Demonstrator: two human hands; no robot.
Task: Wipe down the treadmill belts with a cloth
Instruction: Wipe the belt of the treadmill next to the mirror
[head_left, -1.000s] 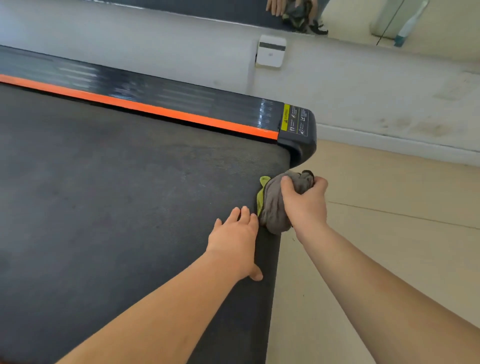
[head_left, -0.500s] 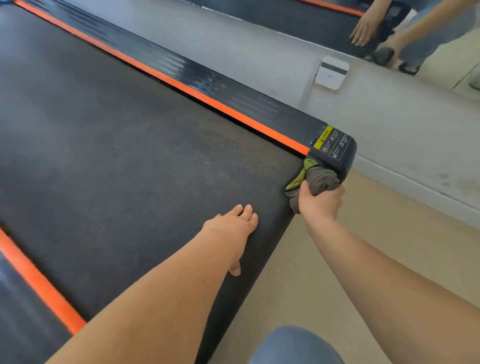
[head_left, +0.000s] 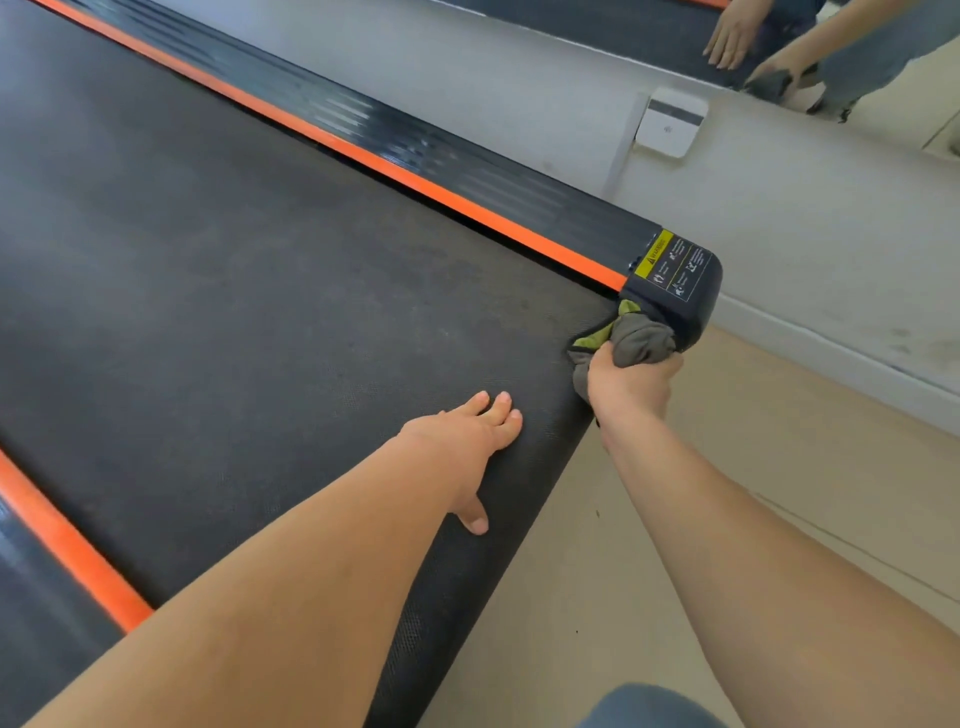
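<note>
Bunched tight in the right hand (head_left: 631, 387), a grey-and-green cloth (head_left: 636, 338) presses into the rear corner of the treadmill belt (head_left: 270, 312), against the black end cap (head_left: 680, 291) where the orange side rail (head_left: 415, 176) ends; the left hand (head_left: 467, 441) lies flat, fingers straight, on the belt nearby, holding nothing; firm strokes along the belt's rear edge would likely lift dust gathered there; beige floor (head_left: 779, 467) lies beyond.

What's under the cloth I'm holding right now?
The cloth, gripped by the right hand, lies on a corner of the treadmill belt beside the black end cap. The belt patch beneath it is covered.
</note>
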